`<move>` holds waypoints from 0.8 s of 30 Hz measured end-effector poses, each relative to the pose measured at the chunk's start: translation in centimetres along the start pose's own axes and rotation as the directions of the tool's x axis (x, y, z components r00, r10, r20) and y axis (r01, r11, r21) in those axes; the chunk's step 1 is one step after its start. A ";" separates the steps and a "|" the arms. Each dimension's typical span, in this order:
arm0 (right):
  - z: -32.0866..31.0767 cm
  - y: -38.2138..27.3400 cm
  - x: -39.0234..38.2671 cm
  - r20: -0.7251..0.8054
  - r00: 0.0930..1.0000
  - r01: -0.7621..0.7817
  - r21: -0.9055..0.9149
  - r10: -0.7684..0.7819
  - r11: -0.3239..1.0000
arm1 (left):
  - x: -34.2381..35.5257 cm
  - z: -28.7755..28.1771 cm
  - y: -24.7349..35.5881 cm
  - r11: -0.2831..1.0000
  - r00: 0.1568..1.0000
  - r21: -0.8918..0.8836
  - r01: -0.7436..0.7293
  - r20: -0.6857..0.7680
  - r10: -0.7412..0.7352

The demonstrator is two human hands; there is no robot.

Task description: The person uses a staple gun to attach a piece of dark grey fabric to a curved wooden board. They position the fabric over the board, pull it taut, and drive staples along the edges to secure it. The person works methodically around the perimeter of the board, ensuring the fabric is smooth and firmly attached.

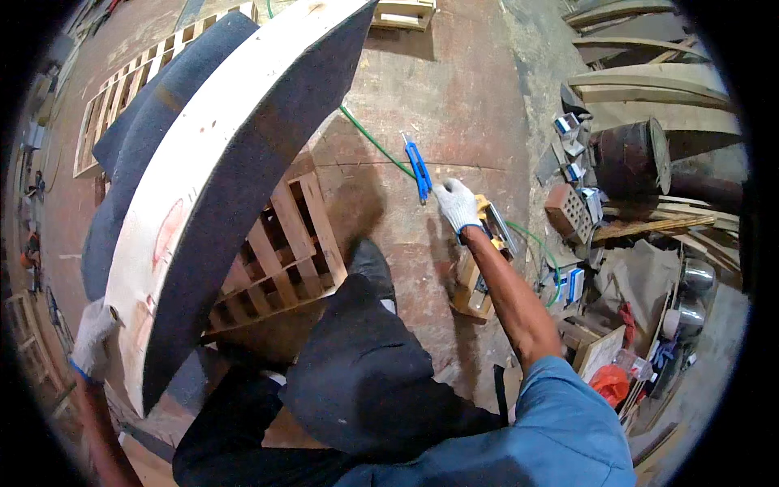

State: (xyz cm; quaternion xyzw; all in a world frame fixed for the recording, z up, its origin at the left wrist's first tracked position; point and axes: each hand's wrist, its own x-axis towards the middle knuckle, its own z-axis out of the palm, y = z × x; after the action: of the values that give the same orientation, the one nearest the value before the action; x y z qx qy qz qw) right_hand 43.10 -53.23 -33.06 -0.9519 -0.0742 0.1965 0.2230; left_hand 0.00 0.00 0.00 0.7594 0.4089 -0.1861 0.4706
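A large curved wooden piece, pale along its edge and lined with dark felt-like material, leans up on the left. My left hand, in a white knit glove, grips its lower end with the fingers partly hidden. Over the floor at center right, my gloved right hand has loosely bent fingers and nothing visible in them. Just left of its fingertips lies a blue utility knife, apparently not touched. Beside the right wrist, a yellow nail gun rests by a wooden block.
Slatted wooden pallets stand under and behind the curved piece. A green hose crosses the floor. Along the right lie a perforated brick, small boxes, a rusty drum, curved boards and a red bag.
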 end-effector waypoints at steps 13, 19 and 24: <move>6.8 -3.2 5.3 -0.087 0.993 -0.098 -0.281 0.076 0.955 | -5.1 9.4 8.3 0.939 0.951 -0.152 0.310 0.051 -0.306; 7.4 -2.1 6.4 -0.060 0.997 -0.050 -0.043 0.047 0.998 | -6.2 14.4 9.6 0.876 0.952 -0.379 0.299 0.062 -0.299; 5.3 -4.1 3.1 0.151 0.987 -0.111 0.427 0.051 0.897 | -6.2 13.4 9.5 0.851 0.967 -0.462 0.248 0.064 -0.247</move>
State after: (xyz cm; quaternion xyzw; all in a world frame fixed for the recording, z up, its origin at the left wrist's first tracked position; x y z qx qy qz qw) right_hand 43.57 -46.75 -36.57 -0.8650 -0.0038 0.2817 0.4153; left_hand 5.22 -16.51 2.98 0.5648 0.5352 -0.1422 0.6119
